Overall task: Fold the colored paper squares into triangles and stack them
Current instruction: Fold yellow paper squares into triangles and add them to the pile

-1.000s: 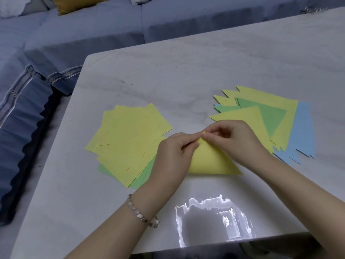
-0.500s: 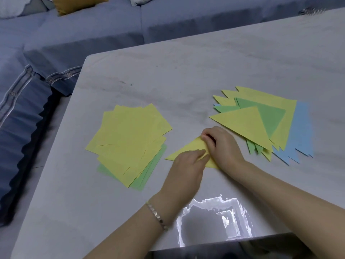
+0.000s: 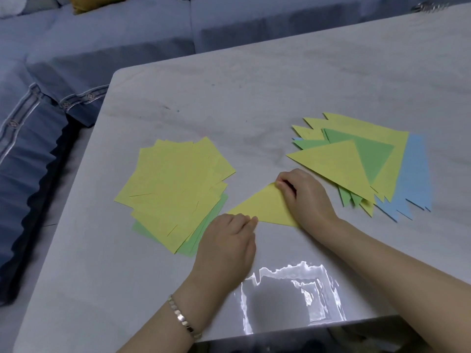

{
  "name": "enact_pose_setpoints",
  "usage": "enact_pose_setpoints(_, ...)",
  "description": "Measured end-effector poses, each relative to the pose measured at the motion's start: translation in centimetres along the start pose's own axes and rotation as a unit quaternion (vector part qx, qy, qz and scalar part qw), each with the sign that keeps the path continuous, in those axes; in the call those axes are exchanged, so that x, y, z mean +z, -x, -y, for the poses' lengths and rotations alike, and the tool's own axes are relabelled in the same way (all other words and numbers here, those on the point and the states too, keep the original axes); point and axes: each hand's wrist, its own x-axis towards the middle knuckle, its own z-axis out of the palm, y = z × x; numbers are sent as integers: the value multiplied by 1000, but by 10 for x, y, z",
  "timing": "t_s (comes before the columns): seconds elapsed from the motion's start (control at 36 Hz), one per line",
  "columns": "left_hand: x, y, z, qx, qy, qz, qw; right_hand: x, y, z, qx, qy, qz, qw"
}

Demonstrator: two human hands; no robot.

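Note:
A yellow folded triangle [image 3: 265,206] lies flat on the marble table [image 3: 229,98] between my hands. My right hand [image 3: 304,194] presses its top corner and right side with curled fingers. My left hand [image 3: 229,240] rests fingertips down on the lower left edge of the triangle. To the left sits a fanned pile of unfolded yellow squares [image 3: 173,184] with green sheets [image 3: 201,235] under it. At the right lies the stack of folded triangles [image 3: 336,166], yellow and green on top, blue [image 3: 415,174] beneath.
A blue sofa [image 3: 102,42] runs along the table's far and left sides. A bright light reflection [image 3: 290,296] glares on the table near its front edge. A bracelet is on my left wrist.
The paper's corners were pinched together above the table; now the triangle lies flat. My left hand has slid down and left along the fold, and my right hand holds the top corner down.

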Motion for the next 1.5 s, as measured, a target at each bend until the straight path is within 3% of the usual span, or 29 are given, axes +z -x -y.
enact_pose_setpoints(0.36,-9,-3,-1,-166,-120,-47,978,0,1,0,-4,7,-8,1000)
enact_pose_setpoints(0.44,-5,-9,-9,-112,-50,-53,991,2,1,-1,-10,12,-10,1000)
enact_pose_setpoints(0.56,6,-12,-14,-40,26,70,996,2,1,0,-16,22,-19,999)
enact_pose_setpoints(0.67,12,-9,-11,-39,-4,156,987,2,2,2,-4,20,-19,1000)
enact_pose_setpoints(0.75,13,-8,-10,-43,-7,161,986,1,9,2,-57,55,-40,996)
enact_pose_setpoints(0.86,16,-7,-10,-46,0,157,987,-4,38,0,-156,111,5,981)
enact_pose_setpoints(1.03,19,-6,-12,-54,11,128,990,-28,71,-7,-201,185,62,960)
enact_pose_setpoints(1.36,17,-6,-13,-57,23,122,991,-62,106,-14,-119,234,29,965)
enact_pose_setpoints(1.5,18,-6,-14,-57,15,118,991,-72,98,3,16,219,58,974)
